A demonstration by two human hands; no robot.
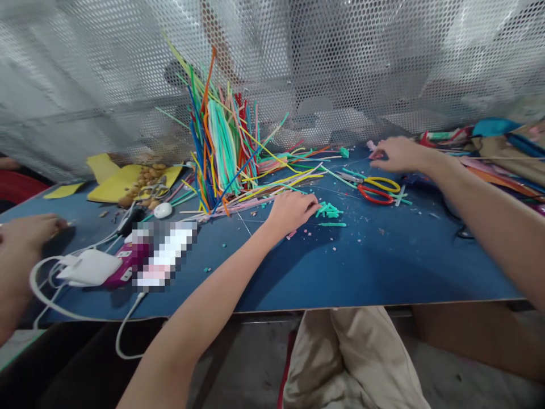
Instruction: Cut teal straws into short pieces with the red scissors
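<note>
My left hand [293, 212] rests on the blue table with its fingers closed together. Its fingertips touch a small pile of cut turquoise pipe cleaner pieces [329, 210]; what is pinched between them, if anything, is hidden. A single turquoise piece [332, 225] lies just in front of the pile. Farther back on the right, my right hand [398, 154] has its fingers curled on a fluffy pink pipe cleaner cluster [372, 146]. Scissors with red and yellow handles [377, 190] lie between my hands. A turquoise cluster [344, 152] sits near the back.
A thick bundle of coloured pipe cleaners [223, 147] stands against the perforated metal panel [340, 62]. To the left are a phone [168, 255], a white charger [91, 267], cables and yellow sheets [113, 184]. Another person's hand [32, 233] is at far left. Mixed materials crowd the right.
</note>
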